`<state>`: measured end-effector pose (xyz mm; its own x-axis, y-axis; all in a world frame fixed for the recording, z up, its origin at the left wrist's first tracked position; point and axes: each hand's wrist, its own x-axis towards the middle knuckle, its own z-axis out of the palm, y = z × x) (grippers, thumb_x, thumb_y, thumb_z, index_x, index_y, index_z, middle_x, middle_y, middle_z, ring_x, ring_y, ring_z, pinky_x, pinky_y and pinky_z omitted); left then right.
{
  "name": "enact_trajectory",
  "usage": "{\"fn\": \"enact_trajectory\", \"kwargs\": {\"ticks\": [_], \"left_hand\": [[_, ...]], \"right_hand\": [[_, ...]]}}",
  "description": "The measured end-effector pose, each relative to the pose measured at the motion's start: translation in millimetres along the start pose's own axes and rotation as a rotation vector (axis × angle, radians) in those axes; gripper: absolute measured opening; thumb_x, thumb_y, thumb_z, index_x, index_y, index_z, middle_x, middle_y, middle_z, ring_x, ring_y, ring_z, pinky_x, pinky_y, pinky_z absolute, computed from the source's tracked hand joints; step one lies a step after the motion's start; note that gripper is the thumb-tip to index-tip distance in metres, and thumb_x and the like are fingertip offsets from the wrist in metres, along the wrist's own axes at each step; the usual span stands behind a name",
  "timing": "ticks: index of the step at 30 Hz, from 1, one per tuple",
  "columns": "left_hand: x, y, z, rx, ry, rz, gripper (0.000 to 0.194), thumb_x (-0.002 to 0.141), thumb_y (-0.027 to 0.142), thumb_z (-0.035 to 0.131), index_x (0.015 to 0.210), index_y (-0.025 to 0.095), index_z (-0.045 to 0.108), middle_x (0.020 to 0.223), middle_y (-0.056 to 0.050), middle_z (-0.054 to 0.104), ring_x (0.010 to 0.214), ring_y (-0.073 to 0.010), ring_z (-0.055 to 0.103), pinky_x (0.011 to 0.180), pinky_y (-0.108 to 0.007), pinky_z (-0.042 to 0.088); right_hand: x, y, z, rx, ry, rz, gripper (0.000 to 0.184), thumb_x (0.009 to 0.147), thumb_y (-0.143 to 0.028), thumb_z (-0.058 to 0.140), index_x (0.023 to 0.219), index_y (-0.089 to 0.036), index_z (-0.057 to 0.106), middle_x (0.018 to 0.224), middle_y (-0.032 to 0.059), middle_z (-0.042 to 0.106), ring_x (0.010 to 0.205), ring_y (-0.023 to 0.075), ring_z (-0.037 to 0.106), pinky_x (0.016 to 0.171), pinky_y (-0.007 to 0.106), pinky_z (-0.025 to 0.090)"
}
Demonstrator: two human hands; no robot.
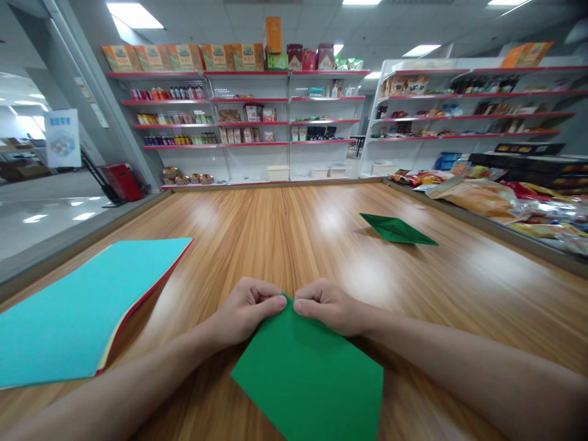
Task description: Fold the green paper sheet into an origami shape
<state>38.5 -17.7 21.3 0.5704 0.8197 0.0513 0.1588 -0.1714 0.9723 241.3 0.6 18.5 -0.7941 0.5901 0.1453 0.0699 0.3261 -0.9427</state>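
Note:
A sheet of green paper (pixel 316 373) lies close to me, its far end narrowed to a point and its near end cut off by the frame. At that tip my left hand (pixel 250 309) pinches the paper's left edge between thumb and curled fingers. Facing it, my right hand (pixel 328 306) pinches the right side of the same tip, the two thumbs almost touching. The fingertips under the paper are hidden. Farther off to the right, a folded green paper boat (pixel 397 229) rests on the wooden table (pixel 248 233).
A stack of coloured paper (pixel 92 300), light blue on top with yellow and red below, lies at the left. Packaged snacks (pixel 496 199) are heaped beyond the table's right rim. Shelves (pixel 250 99) with boxes and bottles stand behind. A red cart (pixel 122 182) is at far left.

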Motion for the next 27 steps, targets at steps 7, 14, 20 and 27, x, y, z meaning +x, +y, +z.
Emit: {"fn": "enact_trajectory", "kwargs": {"ticks": [7, 14, 20, 27], "left_hand": [[0, 0, 4.1, 0.012, -0.234, -0.031, 0.049, 0.085, 0.052, 0.053, 0.052, 0.018, 0.040, 0.048, 0.005, 0.033, 0.043, -0.0077, 0.032, 0.042, -0.022, 0.020], [-2, -4, -14.0, -0.219, 0.124, -0.051, 0.051, 0.073, 0.041, 0.063, 0.039, 0.019, 0.032, 0.035, 0.007, 0.026, 0.032, -0.0047, 0.021, 0.035, -0.022, 0.011], [-2, -4, -39.5, -0.295, 0.265, -0.040, 0.047, 0.061, 0.030, 0.064, 0.038, 0.020, 0.023, 0.039, 0.008, 0.020, 0.035, -0.0039, 0.018, 0.036, -0.020, 0.013], [-6, -1, -45.9, -0.203, 0.293, -0.028, 0.044, 0.069, 0.031, 0.058, 0.046, 0.020, 0.022, 0.045, 0.008, 0.019, 0.038, -0.0057, 0.020, 0.036, -0.019, 0.020]], "right_hand": [[-3, -8, 6, -0.009, -0.129, 0.039, 0.040, 0.084, -0.029, 0.051, 0.051, -0.018, 0.032, 0.049, -0.0073, 0.025, 0.043, 0.0035, 0.023, 0.040, 0.020, 0.017], [0, -7, 1, 0.239, -0.049, 0.075, 0.046, 0.082, -0.039, 0.059, 0.051, -0.017, 0.035, 0.048, -0.0082, 0.027, 0.041, 0.0032, 0.023, 0.038, 0.019, 0.017], [-7, 3, -10, 0.273, -0.084, 0.075, 0.045, 0.084, -0.041, 0.060, 0.051, -0.015, 0.044, 0.043, -0.0075, 0.034, 0.036, 0.0043, 0.031, 0.034, 0.019, 0.019], [-12, 1, -15, 0.379, -0.094, 0.066, 0.037, 0.080, -0.038, 0.060, 0.053, -0.014, 0.050, 0.038, -0.0071, 0.041, 0.029, 0.0039, 0.031, 0.030, 0.018, 0.017]]}}
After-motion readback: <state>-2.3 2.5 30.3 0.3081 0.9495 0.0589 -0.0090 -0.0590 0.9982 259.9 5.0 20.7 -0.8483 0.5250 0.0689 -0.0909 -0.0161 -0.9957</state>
